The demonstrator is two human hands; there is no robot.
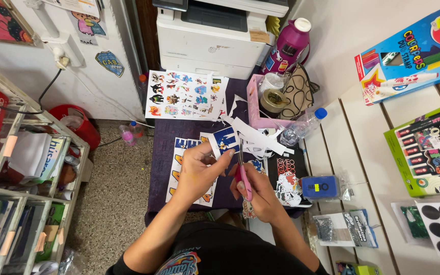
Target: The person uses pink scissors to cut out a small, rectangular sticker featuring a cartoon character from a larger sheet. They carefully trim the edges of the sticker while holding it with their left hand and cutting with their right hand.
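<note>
From the head view I see my left hand point(198, 170) in the middle of the frame, its grip pinched on a small blue cartoon sticker cut-out point(225, 140) held just above the dark purple surface point(161, 133). My right hand point(258, 196), just right of centre, is clenched around pink-handled scissors point(242, 175), the blades pointing up toward the paper's lower right edge and touching or nearly touching it; I cannot tell how far the blades are parted. Below the left hand lies a sticker sheet with yellow and blue figures point(179, 163), partly covered by my wrist. Higher up, toward the upper middle, a full sheet of small cartoon stickers point(185, 95) lies flat, and white paper offcuts point(253, 136) are strewn to the right of the held piece, beside a pink box point(253, 102) with a jar in it. A white printer point(212, 35) sits at the top. To cut this cleanly, I judge it best to keep the scissors steady and turn the paper with the left hand, feeding the outline into the blades in short snips, fingertips clear of the edge, and leaving an even white border around the figure.
</note>
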